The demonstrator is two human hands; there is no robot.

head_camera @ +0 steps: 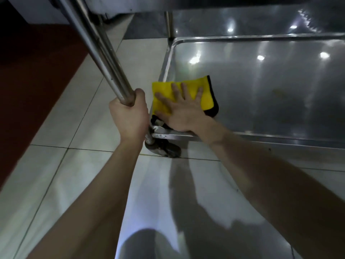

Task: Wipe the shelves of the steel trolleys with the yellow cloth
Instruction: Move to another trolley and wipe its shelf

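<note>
One yellow cloth lies directly under the right hand, whose fingers are spread flat and press it onto the shelf in its near left corner. The rest of that one shelf stretches lengthwise to the right of the fingers and ahead of them, so I judge the next stroke goes rightward. The left hand, just left of the cloth, grips one pole. One wheel sits below.

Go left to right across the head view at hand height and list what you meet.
Dark red floor → white tiles → left hand gripping the trolley post → yellow cloth pressed by the right hand → bare steel shelf.
</note>
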